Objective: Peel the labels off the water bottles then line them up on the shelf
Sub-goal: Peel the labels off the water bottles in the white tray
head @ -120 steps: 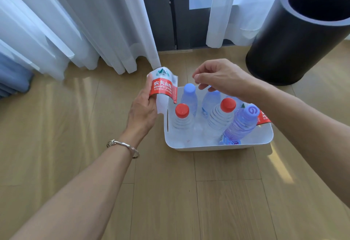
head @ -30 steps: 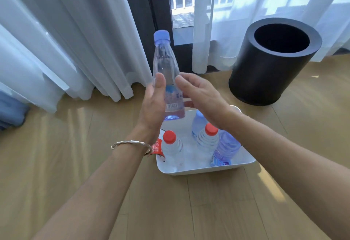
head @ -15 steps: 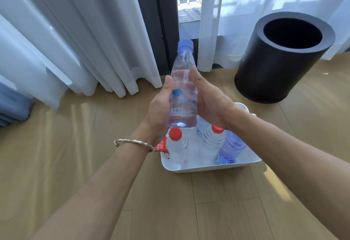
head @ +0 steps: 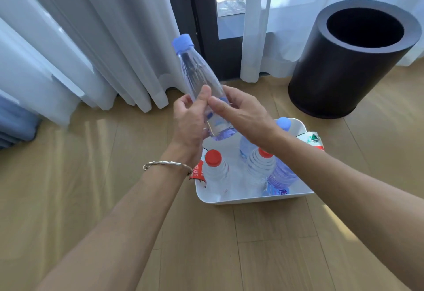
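- The bottle (head: 199, 77) is held up in the air over the tub (head: 252, 199), blue cap tipped up and to the left. Judging by the pose, this turns its side toward the person for peeling.
- The left hand (head: 190, 123) grips the bottle's lower half. Its fingers (head: 183, 105) curl round the far side and the thumb lies up along the front, so it seems to serve as the steadying hand.
- The right hand (head: 243, 116) also holds the bottle from the right, fingers behind it and thumb laid across the front beside the left thumb. It is probably feeling for an edge of the label (head: 214, 119).
- That label is clear with blue print and is on the bottle; whether any edge has lifted, I cannot tell.
- In the tub stand two red-capped bottles (head: 215, 169) with bare sides, a blue-capped bottle (head: 283, 125) at the back, and a purple bottle (head: 282, 176) leaning at the front right with print low on it.
- A loose label (head: 313, 140) lies at the tub's right edge, and a red scrap (head: 196, 172) shows at its left, partly behind the left wrist.
- A black bin (head: 344, 61) stands on the floor (head: 91, 199) to the right, well apart from the hands, with white curtains (head: 91, 38) behind.
- No shelf is in view. Nothing blocks the hands, though the right forearm crosses above the tub and hides part of it.
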The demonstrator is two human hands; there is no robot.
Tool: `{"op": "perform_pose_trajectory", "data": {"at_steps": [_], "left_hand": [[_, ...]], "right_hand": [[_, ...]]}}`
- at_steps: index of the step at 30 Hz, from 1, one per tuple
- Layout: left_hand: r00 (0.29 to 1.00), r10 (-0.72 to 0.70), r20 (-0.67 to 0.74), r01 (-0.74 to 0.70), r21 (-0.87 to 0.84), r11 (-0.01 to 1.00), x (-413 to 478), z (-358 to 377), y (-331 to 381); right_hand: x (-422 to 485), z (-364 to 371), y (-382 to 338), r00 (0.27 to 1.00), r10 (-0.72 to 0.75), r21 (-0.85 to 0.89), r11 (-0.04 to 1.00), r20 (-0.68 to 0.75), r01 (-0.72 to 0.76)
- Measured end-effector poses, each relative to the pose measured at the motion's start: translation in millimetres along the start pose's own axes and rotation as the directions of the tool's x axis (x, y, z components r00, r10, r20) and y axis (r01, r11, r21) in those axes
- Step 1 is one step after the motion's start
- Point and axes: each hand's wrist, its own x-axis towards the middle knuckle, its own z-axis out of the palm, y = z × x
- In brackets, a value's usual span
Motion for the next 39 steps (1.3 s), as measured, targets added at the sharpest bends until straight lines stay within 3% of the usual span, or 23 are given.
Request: {"op": "perform_pose_trajectory", "data": {"at_steps": [6, 10, 13, 17, 22, 32, 39], "left_hand": [[0.997, -0.001, -0.082, 0.000, -0.010, 1.000, 2.1, 8.3, -4.2], [0.996, -0.028, -0.085, 0.026, -0.018, 0.999, 0.7, 14.3, -8.8], [0.994, -0.019, -0.110, 0.013, -0.052, 0.999, 1.2, 18.6, -11.8], [0.992, 0.016, -0.124, -0.020, -0.031, 0.999, 1.8, 21.1, -14.5], [0.996, -0.001, -0.093, -0.004, -0.052, 0.999, 3.0, 19.2, -15.1], [0.991, -0.007, -0.136, 0.002, -0.040, 0.999, 5.1, 22.3, -15.9], [0.984, -0.002, -0.180, -0.012, -0.074, 0.997, 3.2, 23.8, -16.2]], "right_hand": [[-3.0, -2.0, 8.8, 1.000, -0.016, -0.187, 0.982, 0.001, 0.016], [-4.3, -3.9, 13.1, 1.000, -0.017, -0.201, 0.979, 0.002, 0.017], [-4.4, -5.8, 14.5, 0.996, -0.001, -0.183, 0.983, -0.089, -0.015], [-3.2, -5.8, 14.4, 0.996, -0.034, -0.294, 0.956, -0.084, 0.008], [-5.4, -6.0, 14.2, 0.993, -0.086, -0.303, 0.951, -0.079, 0.058], [-5.6, -3.8, 18.1, 0.972, -0.057, -0.238, 0.971, -0.226, 0.002], [-3.6, 5.6, 22.4, 0.950, -0.123, -0.224, 0.973, -0.286, 0.058]]}}
